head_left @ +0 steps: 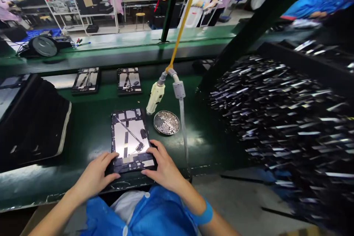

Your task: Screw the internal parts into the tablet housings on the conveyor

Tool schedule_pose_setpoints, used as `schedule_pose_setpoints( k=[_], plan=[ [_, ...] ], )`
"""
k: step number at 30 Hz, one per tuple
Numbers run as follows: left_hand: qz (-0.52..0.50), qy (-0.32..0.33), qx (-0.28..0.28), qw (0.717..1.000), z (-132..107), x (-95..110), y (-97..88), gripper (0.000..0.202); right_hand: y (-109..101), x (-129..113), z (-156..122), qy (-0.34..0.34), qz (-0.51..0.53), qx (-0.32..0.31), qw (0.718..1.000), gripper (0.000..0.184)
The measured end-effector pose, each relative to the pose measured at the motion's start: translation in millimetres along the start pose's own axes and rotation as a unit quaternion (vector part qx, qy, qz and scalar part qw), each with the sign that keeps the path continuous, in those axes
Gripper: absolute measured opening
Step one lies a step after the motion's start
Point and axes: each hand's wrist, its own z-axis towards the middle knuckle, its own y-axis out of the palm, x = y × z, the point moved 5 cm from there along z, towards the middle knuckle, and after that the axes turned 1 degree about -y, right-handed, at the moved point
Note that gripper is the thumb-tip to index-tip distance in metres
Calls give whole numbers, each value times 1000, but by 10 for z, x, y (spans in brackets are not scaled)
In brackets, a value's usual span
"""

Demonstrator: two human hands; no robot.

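An open tablet chassis [129, 136] with a bare metal inside lies flat on the green belt [91, 125] right in front of me. My left hand [95, 177] rests at its near left corner with the fingers curled against the edge. My right hand [163, 167] lies over the near right corner, fingers bent on the frame. Both hands grip the chassis at its near end. A cream electric screwdriver [155, 97] hangs on a yellow cord [184, 20] just behind the chassis, beside a round perforated dish of screws [166, 122].
Two more open chassis [86, 80] [129, 80] lie farther back on the belt. A black padded block [35, 121] sits at the left. A dark rack of small shiny parts [284, 118] fills the right side, blurred. Another person in blue [312, 5] works at the far right.
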Motion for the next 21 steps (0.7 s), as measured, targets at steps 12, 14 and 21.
schedule_pose_setpoints(
  k=[12, 14, 21],
  plan=[
    [182, 65, -21, 981, 588, 885, -220, 33, -77, 41, 50, 1, 91, 95, 991, 45],
    [245, 61, -26, 967, 790, 1019, -55, 28, -128, 73, 43, 4, 115, 123, 986, 34],
    [269, 96, -12, 958, 979, 836, 127, 18, -193, 88, 41, 4, 156, 149, 976, 17]
  ],
)
